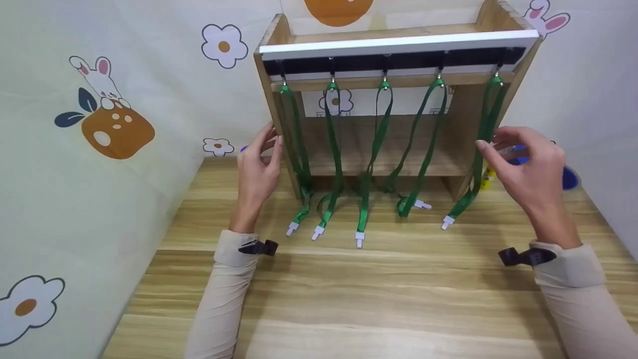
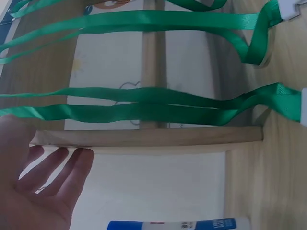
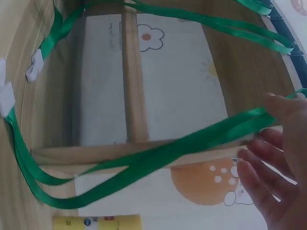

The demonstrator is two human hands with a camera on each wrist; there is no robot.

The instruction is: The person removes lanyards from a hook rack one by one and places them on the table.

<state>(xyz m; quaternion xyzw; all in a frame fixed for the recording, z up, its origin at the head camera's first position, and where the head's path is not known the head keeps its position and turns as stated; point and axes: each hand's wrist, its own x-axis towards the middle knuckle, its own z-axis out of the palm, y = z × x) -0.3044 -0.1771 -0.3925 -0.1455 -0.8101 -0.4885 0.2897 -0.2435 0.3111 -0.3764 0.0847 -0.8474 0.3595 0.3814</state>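
A wooden shelf rack carries several green lanyards, hung by metal clips from its dark front strip. White plastic buckles end them near the tabletop. At the rack's left side panel is my left hand, fingers extended along the outer face, thumb by the front edge. My right hand is at the opposite side, its thumb close to the rightmost lanyard; whether it touches the ribbon is unclear. Loosely bent, the right fingers lie just outside the right panel.
A blue-and-white marker lies left of the rack, and a yellow tube-like object lies to its right. Blue items show partly behind the right hand. Patterned sheeting stands around the wood-grain table.
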